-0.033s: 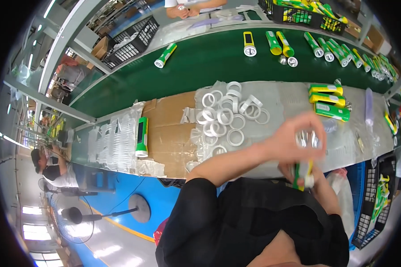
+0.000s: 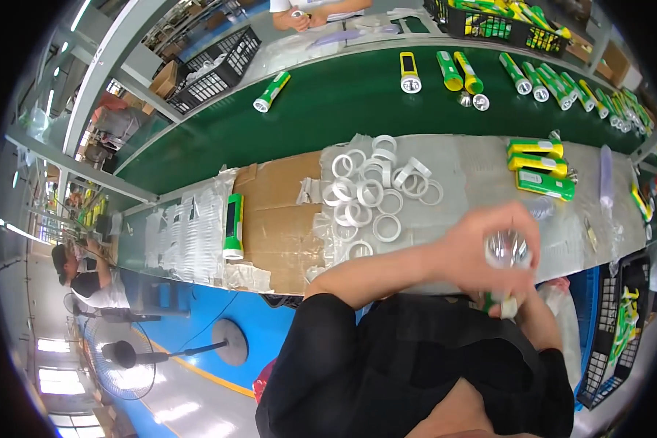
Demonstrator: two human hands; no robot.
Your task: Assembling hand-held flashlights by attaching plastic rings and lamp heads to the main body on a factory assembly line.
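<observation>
Bench (image 2: 456, 162) lies just beyond the hands; cardboard (image 2: 281, 233) covers part, presumably for protection. Left hand (image 2: 482, 237) curls round a shiny reflector (image 2: 506, 250); right hand (image 2: 525, 301), close beneath, grips a green flashlight (image 2: 489, 301), likely steadying it. Join between them: hidden. White rings (image 2: 369, 193) lie loose, left of the hands, apparently for easy reach.

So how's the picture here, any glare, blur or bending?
In the head view, the windows are washed out and the floor carries bright glare; in the head view, the left hand looks slightly blurred around the reflector, while the rings look crisper; the head view's fisheye bows the belt and blackens the corners.
</observation>
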